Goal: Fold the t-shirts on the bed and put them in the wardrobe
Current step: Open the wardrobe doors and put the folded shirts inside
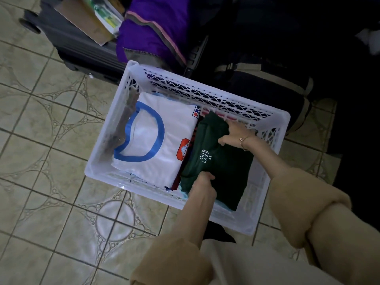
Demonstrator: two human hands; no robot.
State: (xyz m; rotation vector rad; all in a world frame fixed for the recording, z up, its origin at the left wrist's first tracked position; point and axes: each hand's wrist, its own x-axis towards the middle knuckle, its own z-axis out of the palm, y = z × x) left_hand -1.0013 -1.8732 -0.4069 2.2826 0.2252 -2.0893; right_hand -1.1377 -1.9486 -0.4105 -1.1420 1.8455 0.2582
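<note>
A white plastic basket stands on the tiled floor. In its left half lies a folded white t-shirt with a blue collar ring. In the right half a folded dark green t-shirt with white lettering sits on top of other folded clothes. My left hand grips its near edge, fingers curled under the cloth. My right hand holds its far edge, thumb on top and fingers tucked beneath. Both arms wear beige sleeves.
A dark suitcase with papers on it lies behind the basket at the upper left. Purple cloth is heaped beside it. Dark bags crowd the upper right. Patterned floor tiles spread to the left.
</note>
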